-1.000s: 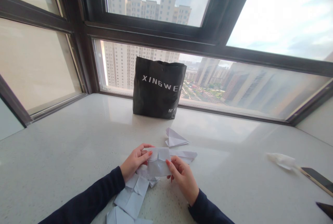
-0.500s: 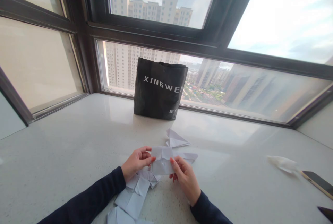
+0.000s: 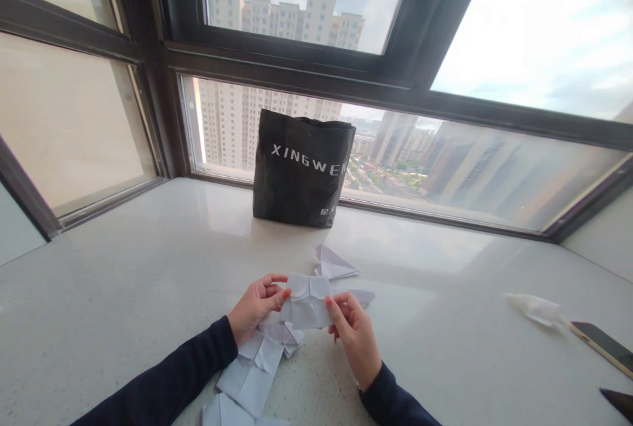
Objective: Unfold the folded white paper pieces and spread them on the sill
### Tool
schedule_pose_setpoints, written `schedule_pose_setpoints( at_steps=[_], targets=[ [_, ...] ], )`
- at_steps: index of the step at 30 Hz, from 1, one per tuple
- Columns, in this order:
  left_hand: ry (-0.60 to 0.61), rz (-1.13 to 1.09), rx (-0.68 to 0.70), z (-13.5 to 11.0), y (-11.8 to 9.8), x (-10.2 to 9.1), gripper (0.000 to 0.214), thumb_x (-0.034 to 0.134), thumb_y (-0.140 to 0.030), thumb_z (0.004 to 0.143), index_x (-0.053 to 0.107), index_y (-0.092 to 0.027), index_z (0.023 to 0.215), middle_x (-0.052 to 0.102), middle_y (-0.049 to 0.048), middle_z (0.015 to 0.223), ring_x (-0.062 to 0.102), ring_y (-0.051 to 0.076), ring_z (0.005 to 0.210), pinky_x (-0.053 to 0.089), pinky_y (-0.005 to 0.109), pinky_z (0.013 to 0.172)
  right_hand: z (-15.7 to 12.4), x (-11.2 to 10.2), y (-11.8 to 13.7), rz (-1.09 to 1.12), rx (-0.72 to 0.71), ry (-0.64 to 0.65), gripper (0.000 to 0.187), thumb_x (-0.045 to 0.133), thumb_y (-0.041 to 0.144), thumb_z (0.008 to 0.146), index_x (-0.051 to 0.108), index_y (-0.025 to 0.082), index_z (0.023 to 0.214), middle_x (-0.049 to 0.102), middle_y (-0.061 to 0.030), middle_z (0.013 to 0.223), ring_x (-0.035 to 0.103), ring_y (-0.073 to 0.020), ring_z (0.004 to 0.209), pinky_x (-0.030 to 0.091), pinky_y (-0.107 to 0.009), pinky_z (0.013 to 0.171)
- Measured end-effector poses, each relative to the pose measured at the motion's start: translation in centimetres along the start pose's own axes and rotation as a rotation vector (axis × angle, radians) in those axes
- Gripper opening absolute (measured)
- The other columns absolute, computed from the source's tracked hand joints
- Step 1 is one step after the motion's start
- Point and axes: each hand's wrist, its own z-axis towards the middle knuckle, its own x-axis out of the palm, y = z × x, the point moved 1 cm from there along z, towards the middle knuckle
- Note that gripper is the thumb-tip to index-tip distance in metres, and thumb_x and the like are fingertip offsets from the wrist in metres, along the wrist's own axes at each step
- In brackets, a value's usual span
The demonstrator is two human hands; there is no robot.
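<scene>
The left hand point(image 3: 258, 307) and right hand point(image 3: 355, 337) are each pinching an opposite side of a folded sheet point(image 3: 307, 312), grip secured thumb-on-top, in front of the black bag point(image 3: 301, 179). A pointed paper point(image 3: 336, 264) is lying nearer the bag; folded papers point(image 3: 251, 383) are lying farther from it on the worktop point(image 3: 148, 287).

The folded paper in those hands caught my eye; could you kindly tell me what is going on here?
The person's left hand and right hand pinch a folded white paper between them, above a pale counter. More folded papers lie nearer the person and just beyond the hands, and a black bag stands upright by the window.
</scene>
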Motion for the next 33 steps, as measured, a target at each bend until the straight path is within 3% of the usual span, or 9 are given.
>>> schedule_pose_setpoints(
  at_steps=[15,20,26,28,33],
  targets=[
    [-0.130,-0.115,0.006,0.2,-0.1,-0.4,0.053,0.083,-0.039,0.051,0.057,-0.014,0.090,0.059,0.0000,0.070,0.054,0.012,0.060,0.039,0.018,0.053,-0.2,-0.1,0.5,0.037,-0.010,-0.052,0.041,0.053,0.060,0.071,0.041,0.021,0.064,0.035,0.0097,0.043,0.029,-0.0055,0.033,0.023,-0.017,0.031],
    [-0.137,-0.145,0.013,0.2,0.0,-0.5,0.054,0.084,-0.036,0.051,0.056,-0.014,0.091,0.060,0.0011,0.072,0.056,0.013,0.062,0.042,0.019,0.057,-0.7,-0.2,1.0,0.083,-0.078,-0.112,0.038,0.051,0.057,0.075,0.043,0.021,0.067,0.037,0.0088,0.045,0.027,-0.0057,0.036,0.021,-0.017,0.032],
    [-0.074,-0.130,0.012,0.0,-0.2,-0.1,0.051,0.084,-0.033,0.052,0.057,-0.013,0.091,0.064,0.0048,0.076,0.059,0.018,0.071,0.044,0.024,0.064,-0.8,-0.1,1.2,0.095,-0.164,-0.098,0.028,0.051,0.048,0.080,0.041,0.022,0.084,0.052,0.0046,0.053,0.044,-0.0102,0.045,0.032,-0.019,0.039],
    [-0.063,-0.111,0.022,0.0,-0.2,-0.1,0.049,0.083,-0.033,0.054,0.057,-0.014,0.092,0.064,0.0053,0.078,0.059,0.018,0.073,0.044,0.024,0.064,-0.8,0.1,1.1,0.115,-0.162,-0.052,0.028,0.051,0.047,0.081,0.038,0.023,0.086,0.055,0.0031,0.056,0.048,-0.0114,0.048,0.032,-0.019,0.039],
    [0.075,-0.027,0.021,0.0,0.0,-0.1,0.048,0.083,-0.033,0.053,0.059,-0.012,0.089,0.065,0.0080,0.079,0.059,0.022,0.078,0.043,0.026,0.066,-1.0,0.7,0.4,0.143,-0.047,0.237,0.032,0.050,0.049,0.080,0.036,0.022,0.089,0.059,0.0017,0.058,0.052,-0.0125,0.051,0.031,-0.017,0.038]
  ],
)
